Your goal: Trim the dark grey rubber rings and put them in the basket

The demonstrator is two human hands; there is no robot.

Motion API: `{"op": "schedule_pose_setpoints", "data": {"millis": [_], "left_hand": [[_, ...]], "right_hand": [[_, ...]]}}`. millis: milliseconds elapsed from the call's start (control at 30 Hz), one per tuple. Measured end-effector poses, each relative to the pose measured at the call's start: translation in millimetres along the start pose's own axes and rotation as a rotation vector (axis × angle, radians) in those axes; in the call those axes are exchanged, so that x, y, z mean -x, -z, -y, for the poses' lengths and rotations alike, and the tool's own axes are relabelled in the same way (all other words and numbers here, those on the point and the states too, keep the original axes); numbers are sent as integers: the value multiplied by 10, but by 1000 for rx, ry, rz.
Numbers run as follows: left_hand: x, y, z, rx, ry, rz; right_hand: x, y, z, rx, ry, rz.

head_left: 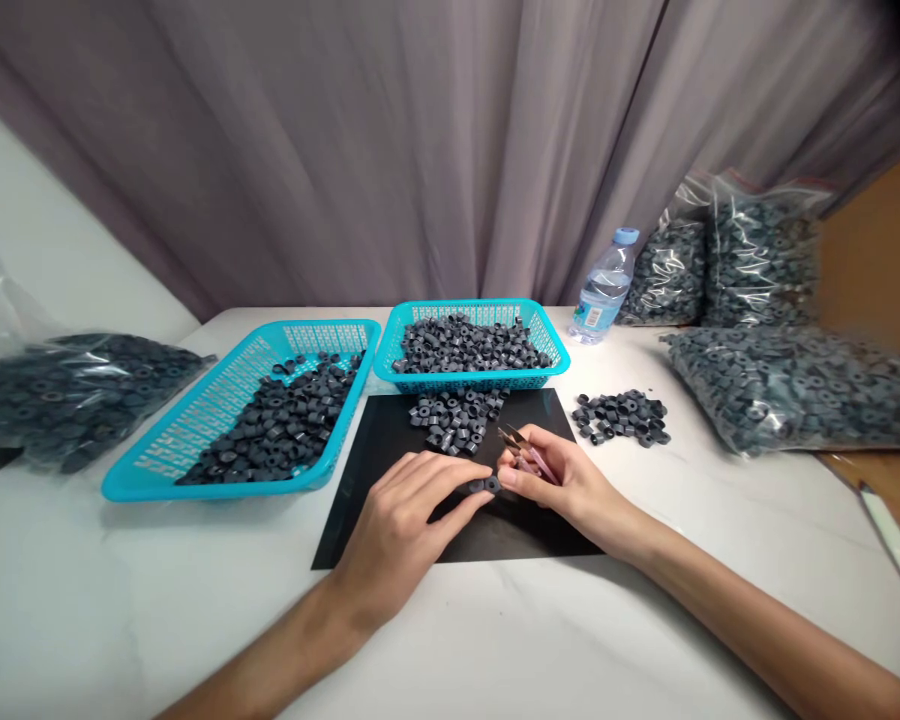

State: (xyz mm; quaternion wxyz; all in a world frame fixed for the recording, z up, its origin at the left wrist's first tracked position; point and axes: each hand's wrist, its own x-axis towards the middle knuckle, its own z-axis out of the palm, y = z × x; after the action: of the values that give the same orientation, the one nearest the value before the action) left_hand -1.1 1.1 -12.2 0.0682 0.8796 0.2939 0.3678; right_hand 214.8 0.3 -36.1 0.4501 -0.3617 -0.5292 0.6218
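My left hand (409,515) is over the black mat with thumb and fingertips closed on small black rubber rings (493,484), one of which shows its centre hole. Beside it, my right hand (562,480) holds small pink-handled scissors (536,464), their dark pointed blades directed up and to the left. The right fingertips are close to the rings; whether they touch them I cannot tell. Just beyond both hands, a pile of similar black pieces (454,420) lies on the black mat (390,425).
A blue basket (221,490) at left and another blue basket (469,380) at the back hold black pieces. To the right are a loose heap (621,416), a water bottle (604,290) and filled plastic bags (802,385). Another filled bag (82,390) lies far left.
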Motion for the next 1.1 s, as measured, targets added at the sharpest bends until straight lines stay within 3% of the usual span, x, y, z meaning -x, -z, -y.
{"op": "schedule_pose_setpoints", "data": {"millis": [567, 633, 733, 833, 900, 1000, 1100], "left_hand": [[4, 2, -16, 82, 87, 96], [-6, -8, -20, 166, 185, 96], [-39, -17, -18, 370, 481, 95], [-88, 6, -23, 702, 803, 100], [-116, 39, -32, 927, 940, 109], [-134, 81, -37, 1120, 1035, 135], [-131, 94, -32, 1191, 1043, 161]], "right_hand": [[-4, -5, -59, 77, 40, 22], [1, -8, -51, 89, 43, 13], [4, -11, -35, 125, 50, -36], [-5, 0, -40, 130, 45, -117], [-18, 13, -57, 114, 31, -154], [-33, 27, -77, 114, 19, -162], [-32, 22, -75, 130, 28, -154]]}}
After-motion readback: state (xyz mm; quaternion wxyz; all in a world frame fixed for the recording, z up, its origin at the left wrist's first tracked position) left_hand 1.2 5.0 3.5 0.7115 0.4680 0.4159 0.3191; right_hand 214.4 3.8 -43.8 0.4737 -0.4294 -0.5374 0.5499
